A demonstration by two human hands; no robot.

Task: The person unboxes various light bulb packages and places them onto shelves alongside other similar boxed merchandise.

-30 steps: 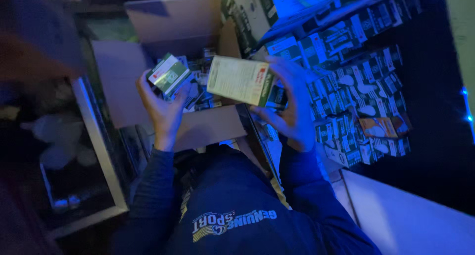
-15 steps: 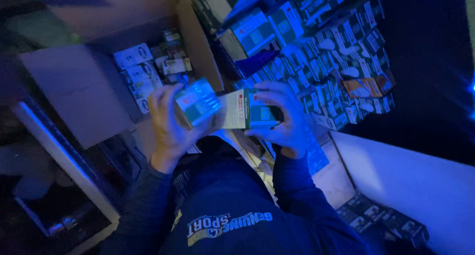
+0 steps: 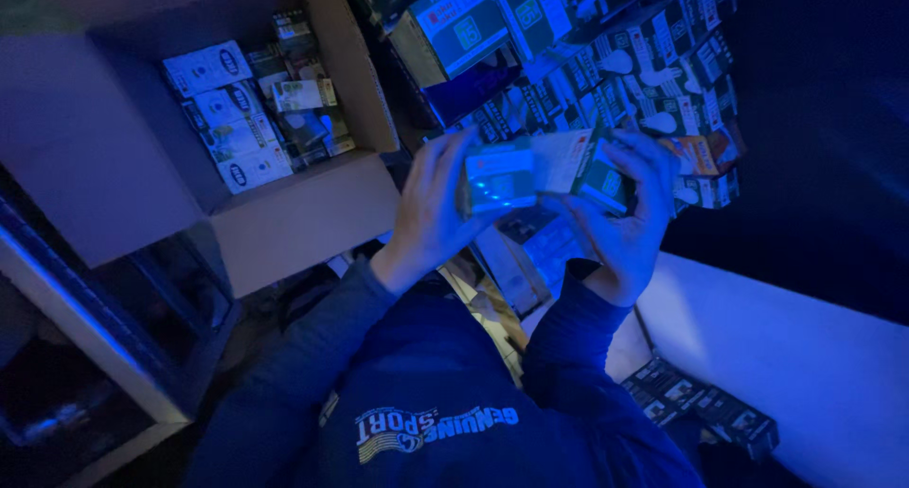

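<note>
Boxes (image 3: 544, 171) are clamped in both grips, left hand (image 3: 431, 213) and right hand (image 3: 630, 223); left of the grips, a carton (image 3: 284, 218) is filled with packs (image 3: 251, 114)

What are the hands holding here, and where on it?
Left hand grips a small box by its end; right hand holds a second box likewise.

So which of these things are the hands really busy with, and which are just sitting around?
Busy with:
- left hand, gripping a small pale cardboard box
- right hand, gripping a small green and white cardboard box

Sitting around:
- big brown cardboard carton with small boxes inside
- stacked rows of small printed boxes
- flat dark packs on the pale surface
</note>
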